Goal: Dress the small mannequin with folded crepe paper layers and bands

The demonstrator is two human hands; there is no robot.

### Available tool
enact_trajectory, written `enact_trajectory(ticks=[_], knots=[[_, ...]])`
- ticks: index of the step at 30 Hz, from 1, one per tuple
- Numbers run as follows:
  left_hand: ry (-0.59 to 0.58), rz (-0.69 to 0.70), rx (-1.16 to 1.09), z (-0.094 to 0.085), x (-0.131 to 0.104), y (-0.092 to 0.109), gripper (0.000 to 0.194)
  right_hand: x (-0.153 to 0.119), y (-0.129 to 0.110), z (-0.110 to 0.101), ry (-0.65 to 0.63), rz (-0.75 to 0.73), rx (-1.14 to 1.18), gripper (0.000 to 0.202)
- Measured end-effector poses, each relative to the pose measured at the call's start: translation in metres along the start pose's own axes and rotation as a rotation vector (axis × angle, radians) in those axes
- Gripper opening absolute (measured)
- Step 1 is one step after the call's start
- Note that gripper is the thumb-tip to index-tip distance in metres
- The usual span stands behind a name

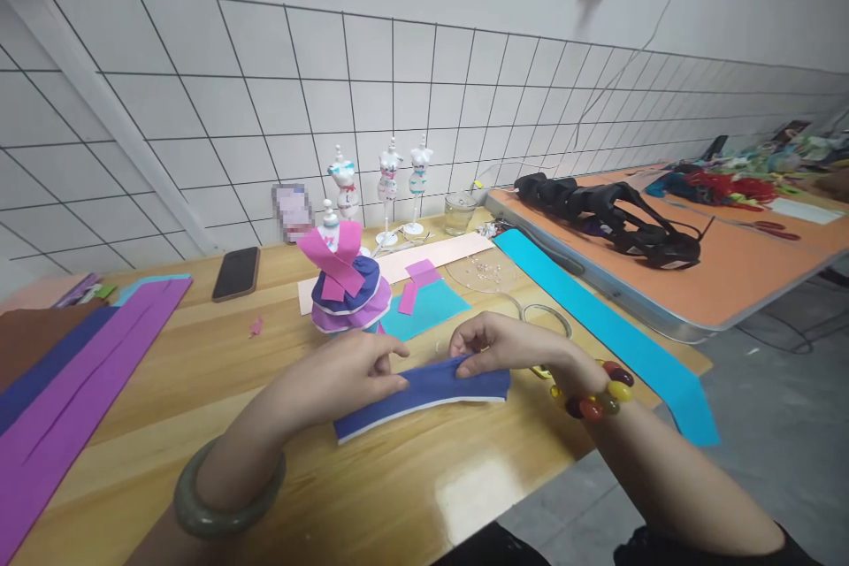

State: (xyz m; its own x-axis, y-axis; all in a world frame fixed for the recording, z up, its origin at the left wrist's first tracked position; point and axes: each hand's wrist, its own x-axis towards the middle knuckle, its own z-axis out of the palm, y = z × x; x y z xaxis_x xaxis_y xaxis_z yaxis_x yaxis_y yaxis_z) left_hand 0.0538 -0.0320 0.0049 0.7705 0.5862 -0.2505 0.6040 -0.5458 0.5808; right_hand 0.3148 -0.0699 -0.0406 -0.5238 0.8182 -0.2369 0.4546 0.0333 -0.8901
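One greenish bangle (212, 523) is circling the left wrist, low in the view, while a bracelet of red, yellow and dark beads (597, 404) is circling the right. Just beyond, a navy strip (431, 393) with a white lower edge is lying between the hands, above the wooden surface (345, 504). The left hand (351, 371) is resting its thumb against the strip and holding its index finger apart; whether the curled fingers are gripping underneath, I cannot tell. The right hand (497, 342) is pinching the upper edge, thumb in front and fingers curling behind. Beside that hand, a metal loop (565, 317) is showing. To the left, a long purple strip (99, 389) is stretching away; to the right, a bright blue strip (597, 327) is hanging over the edge. Behind the hands, a turquoise sheet (434, 309) is lying near a dress form (345, 279) that is wearing crossed pink bands and a layered navy and purple skirt. A dark phone (237, 273) is lying to its left. Farther back, three small white dress forms (388, 177) are standing before the gridded wall (258, 97), and a glass (459, 214) is standing to their right.
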Motion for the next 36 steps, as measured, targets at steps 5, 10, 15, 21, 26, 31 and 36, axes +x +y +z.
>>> enact_trajectory(ticks=[5, 10, 15, 21, 26, 31, 36], knots=[[-0.035, 0.084, -0.066, 0.018, 0.014, -0.005, 0.041, 0.007, 0.001, 0.006, -0.025, -0.054, -0.012, 0.029], [-0.069, 0.095, -0.084, 0.024, 0.022, -0.009, 0.023, 0.012, 0.004, 0.008, -0.036, -0.061, 0.011, 0.029], [-0.047, 0.049, -0.173, 0.027, 0.025, -0.012, 0.017, 0.015, 0.003, 0.007, -0.054, -0.045, 0.020, 0.029], [-0.033, 0.058, -0.151, 0.028, 0.028, -0.013, 0.019, 0.019, 0.007, 0.009, -0.059, -0.020, 0.070, 0.029], [-0.076, 0.041, -0.129, 0.031, 0.031, -0.017, 0.018, 0.023, 0.020, 0.007, -0.036, -0.001, 0.081, 0.032], [-0.056, 0.068, -0.122, 0.042, 0.040, -0.027, 0.018, 0.033, 0.025, 0.004, -0.078, -0.010, 0.037, 0.036], [-0.012, 0.080, -0.072, 0.050, 0.047, -0.034, 0.021, 0.045, 0.019, 0.007, -0.135, -0.016, -0.083, 0.029]])
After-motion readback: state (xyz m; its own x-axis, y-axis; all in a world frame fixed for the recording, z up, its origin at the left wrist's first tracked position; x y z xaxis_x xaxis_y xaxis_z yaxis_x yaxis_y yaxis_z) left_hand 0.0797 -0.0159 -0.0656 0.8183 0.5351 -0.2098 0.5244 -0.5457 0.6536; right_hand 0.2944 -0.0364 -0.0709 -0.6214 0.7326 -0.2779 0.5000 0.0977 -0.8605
